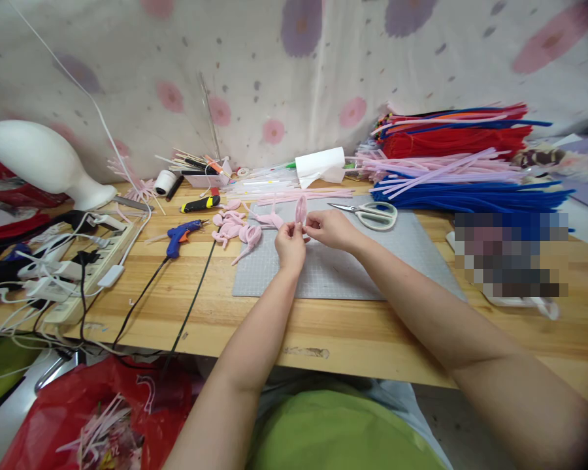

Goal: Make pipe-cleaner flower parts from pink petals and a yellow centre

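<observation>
Over the grey cutting mat (343,277), my left hand (290,248) pinches an upright pink pipe-cleaner loop (300,210) near its lower end. From the right, my right hand (332,230) meets it with thumb and fingertips closed together at the loop's base; the exact grip is partly hidden. Left of my hands lies a pile of shaped pink pipe-cleaner pieces (230,227), some on the mat and some on the wood. Scissors (376,215) with pale handles rest on the mat beyond my right hand.
A blue glue gun (179,238) and a yellow-black utility knife (200,203) lie on the left, near a cable-crowded power strip (93,274). Bundles of pipe cleaners (460,140) fill the back right. A white foam head (39,156) stands far left. Below hangs a red bag (44,418).
</observation>
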